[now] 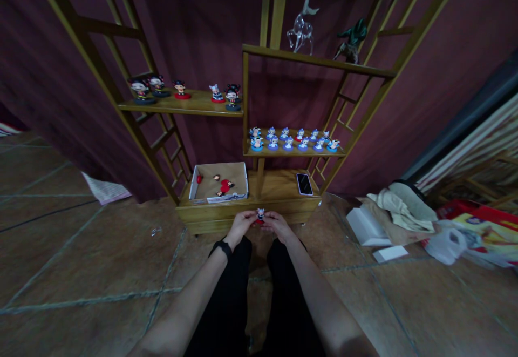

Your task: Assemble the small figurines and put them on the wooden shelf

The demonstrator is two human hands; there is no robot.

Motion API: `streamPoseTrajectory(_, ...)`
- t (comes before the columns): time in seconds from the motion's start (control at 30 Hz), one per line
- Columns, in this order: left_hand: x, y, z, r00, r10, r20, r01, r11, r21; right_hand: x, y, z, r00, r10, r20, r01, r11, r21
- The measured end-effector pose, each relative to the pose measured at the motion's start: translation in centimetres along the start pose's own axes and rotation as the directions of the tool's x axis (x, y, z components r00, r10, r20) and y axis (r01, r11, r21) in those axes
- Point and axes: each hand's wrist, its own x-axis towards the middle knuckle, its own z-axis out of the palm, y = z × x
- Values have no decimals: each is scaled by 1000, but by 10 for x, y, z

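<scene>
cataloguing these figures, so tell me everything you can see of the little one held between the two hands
The small figure has a pale, light-toned head with ear-like points, a darker body and a red base. It looks like moulded plastic, though finer details are too small to tell. It is upright, its base held between the left hand and the right hand, in front of the wooden shelf unit.

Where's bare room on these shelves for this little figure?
Bottom shelf, between the post and phone. Left shelf, between the two red-based figures. Crowded: the shelf with two rows of small figures.
</scene>
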Motion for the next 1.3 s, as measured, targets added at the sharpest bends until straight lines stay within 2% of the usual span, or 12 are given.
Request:
streamPoseTrajectory(0.17,-3,5,2,1000,-8,-13,8,1000,28,4,3,0,999,30,-28,-31,999,-33)
streamPoseTrajectory(0.63,-2,5,5,997,18,71,-21,999,45,1,-2,0,997,30,-64,-31,999,-13)
streamPoseTrajectory(0.97,2,-2,4,998,57,40,-57,998,9,0,-5,6,990,36,-139,-35,999,9)
streamPoseTrajectory(1.3,0,1,5,998,53,45,-53,999,-6,-1,-5,7,992,19,-126,-19,1000,6)
